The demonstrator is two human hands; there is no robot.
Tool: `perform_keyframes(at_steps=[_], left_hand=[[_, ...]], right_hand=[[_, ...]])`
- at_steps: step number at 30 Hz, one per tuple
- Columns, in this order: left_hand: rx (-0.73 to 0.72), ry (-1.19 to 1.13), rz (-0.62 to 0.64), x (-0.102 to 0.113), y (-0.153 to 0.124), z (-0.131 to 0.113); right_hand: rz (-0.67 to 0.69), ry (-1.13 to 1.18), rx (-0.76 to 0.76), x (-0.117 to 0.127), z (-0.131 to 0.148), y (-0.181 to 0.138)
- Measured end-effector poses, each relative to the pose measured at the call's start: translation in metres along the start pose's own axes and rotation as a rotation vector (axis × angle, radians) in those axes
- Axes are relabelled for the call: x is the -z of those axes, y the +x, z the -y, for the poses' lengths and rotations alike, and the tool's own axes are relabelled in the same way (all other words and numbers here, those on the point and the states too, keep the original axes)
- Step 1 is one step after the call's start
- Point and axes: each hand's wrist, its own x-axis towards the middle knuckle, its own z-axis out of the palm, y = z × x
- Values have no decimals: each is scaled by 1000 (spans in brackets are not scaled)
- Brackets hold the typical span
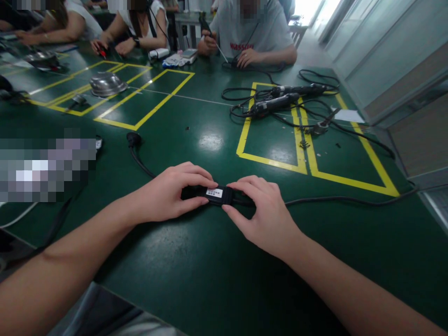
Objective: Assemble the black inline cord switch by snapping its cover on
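Note:
A small black box with a white printed label [214, 192] lies on the green table, in line with a black cable [336, 200] running off to the right. My left hand [171, 191] pinches its left end between thumb and fingers. At the right end my right hand [262, 212] grips it the same way, thumb near me and fingers on the far side. Past my left wrist, a cord leads to a black plug [133, 139] resting on the table. The box's underside is hidden.
Black electric screwdrivers [276, 103] with tangled cords lie at the back right, among yellow tape outlines [273, 163]. Beyond them sits a person in a grey shirt [252, 32] holding a tool. A metal bowl [107, 84] stands at the back left. Other people work farther left.

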Motion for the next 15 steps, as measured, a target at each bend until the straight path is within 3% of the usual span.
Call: perform_keyframes(at_steps=[15], left_hand=[[5,81,17,-4,1,-7]], right_hand=[[-4,-17,-7,-1,-1,-1]])
